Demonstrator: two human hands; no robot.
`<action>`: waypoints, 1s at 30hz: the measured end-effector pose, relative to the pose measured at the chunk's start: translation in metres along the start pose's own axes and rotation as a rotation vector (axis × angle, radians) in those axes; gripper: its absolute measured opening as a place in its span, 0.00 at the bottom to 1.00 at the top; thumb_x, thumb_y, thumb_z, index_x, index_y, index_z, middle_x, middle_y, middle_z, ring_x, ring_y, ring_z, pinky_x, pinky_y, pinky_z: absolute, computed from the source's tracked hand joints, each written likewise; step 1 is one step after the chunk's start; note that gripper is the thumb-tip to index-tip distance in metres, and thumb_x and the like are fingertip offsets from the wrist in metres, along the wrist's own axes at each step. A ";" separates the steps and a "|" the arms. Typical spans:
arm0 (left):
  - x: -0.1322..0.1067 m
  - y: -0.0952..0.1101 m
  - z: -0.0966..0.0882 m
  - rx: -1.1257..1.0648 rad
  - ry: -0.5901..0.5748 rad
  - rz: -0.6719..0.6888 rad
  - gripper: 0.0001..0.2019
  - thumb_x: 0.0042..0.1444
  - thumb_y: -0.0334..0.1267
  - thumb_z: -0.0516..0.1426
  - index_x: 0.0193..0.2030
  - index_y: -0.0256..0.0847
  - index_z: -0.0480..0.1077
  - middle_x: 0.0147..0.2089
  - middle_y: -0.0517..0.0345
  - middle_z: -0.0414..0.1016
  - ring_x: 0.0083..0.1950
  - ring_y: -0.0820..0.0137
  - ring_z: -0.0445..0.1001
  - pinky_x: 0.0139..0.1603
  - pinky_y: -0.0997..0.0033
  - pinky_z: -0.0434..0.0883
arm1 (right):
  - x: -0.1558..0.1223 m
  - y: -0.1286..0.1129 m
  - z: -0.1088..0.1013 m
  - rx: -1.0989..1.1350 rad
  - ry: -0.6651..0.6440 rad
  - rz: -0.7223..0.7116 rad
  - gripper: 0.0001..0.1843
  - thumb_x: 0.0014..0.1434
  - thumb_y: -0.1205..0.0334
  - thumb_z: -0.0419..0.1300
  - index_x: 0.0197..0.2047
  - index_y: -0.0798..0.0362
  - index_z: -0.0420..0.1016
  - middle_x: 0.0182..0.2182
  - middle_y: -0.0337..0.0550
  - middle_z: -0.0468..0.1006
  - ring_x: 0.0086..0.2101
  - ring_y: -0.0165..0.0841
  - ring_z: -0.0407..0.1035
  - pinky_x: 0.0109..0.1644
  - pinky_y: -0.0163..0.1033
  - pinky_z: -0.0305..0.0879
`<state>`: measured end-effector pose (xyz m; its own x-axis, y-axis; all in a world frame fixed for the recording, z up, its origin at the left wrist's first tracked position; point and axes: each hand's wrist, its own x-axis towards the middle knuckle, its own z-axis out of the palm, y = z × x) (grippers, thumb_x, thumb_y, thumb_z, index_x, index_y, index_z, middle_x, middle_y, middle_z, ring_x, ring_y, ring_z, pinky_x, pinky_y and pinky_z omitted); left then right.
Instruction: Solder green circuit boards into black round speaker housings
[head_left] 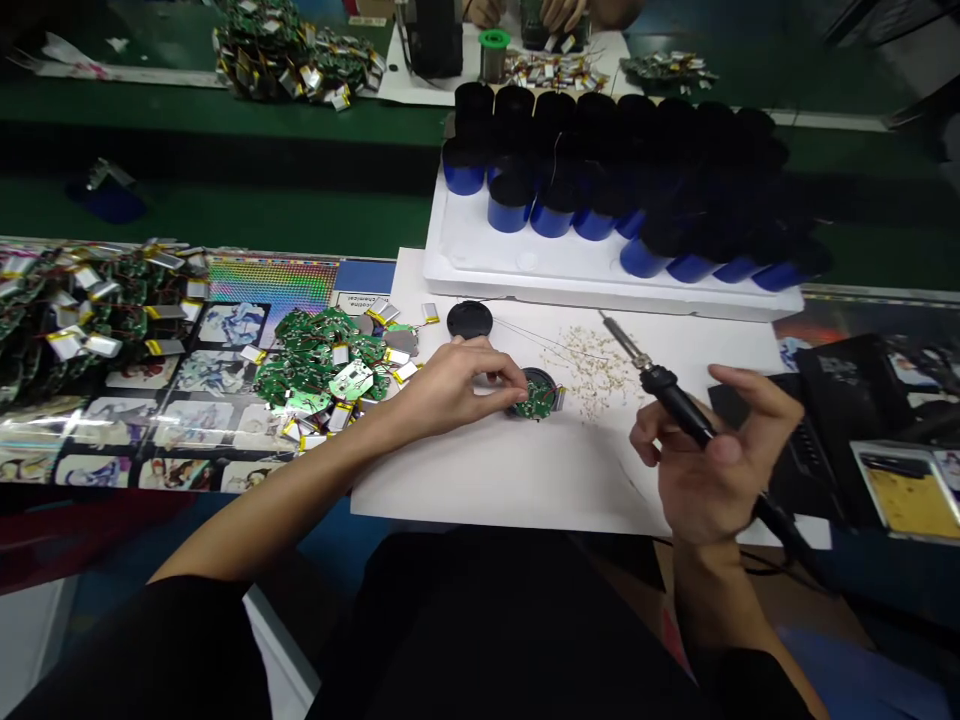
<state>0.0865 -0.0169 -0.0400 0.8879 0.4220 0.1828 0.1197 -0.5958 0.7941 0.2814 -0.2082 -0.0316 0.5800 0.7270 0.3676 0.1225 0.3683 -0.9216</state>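
Tray (pixel 525 275): white foam, at the far edge of the white sheet (pixel 525 480). It holds upright cylinders (pixel 551 215), blue-bodied with black tops, packed in rows. The tray's near-left part is bare.

Board (pixel 538 395): round, green, seated in a black round shell, lying on the sheet mid-desk, in front of the tray and well apart from it.

Left hand (pixel 450 385): grip closed, fingertips pinching the board's left rim. The forearm crosses the sheet's left edge.

Right hand (pixel 712 460): grip closed round the handle of the iron (pixel 671 392), held like a pen. The iron's tip points up-left toward the tray, raised and apart from the board. Its cable runs back under the wrist.

Between board and iron: a scatter of pale bits (pixel 592 365) on the sheet. Thin wire strands cross it.

Disc (pixel 469 320): black, flat, just behind the left hand's fingers.

Pile (pixel 322 370): green boards with silver cells attached, left of the sheet, overlapping its edge, near the left wrist.

Heap (pixel 67 310): more boards with cells, far left on glossy printed sheets.

Station (pixel 832 400): black box at the right, beyond the right hand.

Desk (pixel 225 215): green surface behind. On its far side a third stack of boards (pixel 277 55), a spool (pixel 493 50) with a green rim, and a co-worker's hands (pixel 559 12) at the top edge.
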 end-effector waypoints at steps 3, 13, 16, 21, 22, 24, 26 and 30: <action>0.000 -0.001 0.003 -0.009 -0.011 0.126 0.04 0.67 0.34 0.64 0.41 0.41 0.81 0.46 0.54 0.82 0.49 0.66 0.78 0.53 0.65 0.70 | 0.002 0.000 -0.012 -0.087 -0.012 0.033 0.16 0.64 0.54 0.69 0.54 0.46 0.81 0.30 0.38 0.81 0.23 0.33 0.72 0.20 0.36 0.62; 0.004 -0.006 0.007 -0.008 -0.101 0.188 0.05 0.65 0.28 0.60 0.39 0.40 0.76 0.45 0.57 0.84 0.47 0.66 0.77 0.55 0.64 0.69 | -0.004 0.009 -0.018 -0.271 0.150 -0.108 0.07 0.60 0.56 0.71 0.38 0.50 0.86 0.23 0.36 0.77 0.16 0.30 0.66 0.13 0.36 0.55; 0.006 -0.004 0.005 -0.002 -0.122 0.169 0.05 0.64 0.27 0.60 0.39 0.40 0.76 0.45 0.57 0.84 0.47 0.66 0.77 0.55 0.65 0.69 | -0.004 0.009 -0.022 -0.304 0.030 -0.054 0.09 0.60 0.54 0.72 0.41 0.48 0.86 0.26 0.37 0.78 0.20 0.30 0.68 0.18 0.37 0.59; 0.010 -0.003 0.001 -0.014 -0.172 0.140 0.05 0.64 0.27 0.60 0.39 0.40 0.76 0.46 0.56 0.84 0.48 0.66 0.78 0.55 0.66 0.69 | -0.003 0.013 -0.029 -0.306 -0.117 -0.016 0.07 0.63 0.56 0.70 0.42 0.49 0.86 0.28 0.39 0.80 0.22 0.30 0.68 0.21 0.38 0.59; 0.010 -0.003 0.001 -0.017 -0.179 0.133 0.05 0.64 0.27 0.60 0.39 0.40 0.77 0.46 0.57 0.84 0.48 0.66 0.78 0.55 0.66 0.69 | -0.003 0.014 -0.029 -0.302 -0.125 -0.017 0.07 0.63 0.56 0.70 0.41 0.49 0.85 0.28 0.39 0.80 0.21 0.30 0.67 0.20 0.38 0.58; 0.010 -0.003 0.000 -0.021 -0.188 0.121 0.05 0.63 0.27 0.60 0.39 0.40 0.77 0.46 0.57 0.84 0.48 0.66 0.78 0.54 0.66 0.69 | -0.001 0.015 -0.028 -0.305 -0.134 -0.022 0.07 0.62 0.56 0.70 0.41 0.50 0.85 0.28 0.39 0.80 0.20 0.29 0.66 0.20 0.38 0.57; 0.011 -0.003 0.000 -0.021 -0.191 0.121 0.06 0.63 0.26 0.61 0.38 0.40 0.77 0.46 0.57 0.84 0.48 0.66 0.78 0.53 0.66 0.69 | 0.000 0.016 -0.027 -0.321 -0.141 -0.036 0.07 0.62 0.57 0.70 0.41 0.50 0.85 0.27 0.39 0.80 0.20 0.29 0.67 0.20 0.37 0.58; 0.010 -0.004 0.000 -0.020 -0.188 0.133 0.05 0.63 0.26 0.60 0.39 0.40 0.77 0.46 0.57 0.84 0.47 0.67 0.78 0.52 0.67 0.70 | 0.001 0.019 -0.026 -0.352 -0.165 -0.092 0.08 0.62 0.56 0.71 0.42 0.50 0.86 0.28 0.40 0.80 0.22 0.30 0.69 0.23 0.38 0.63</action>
<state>0.0951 -0.0101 -0.0416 0.9628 0.2045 0.1768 -0.0112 -0.6232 0.7820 0.3054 -0.2161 -0.0521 0.4204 0.7941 0.4388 0.4528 0.2355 -0.8600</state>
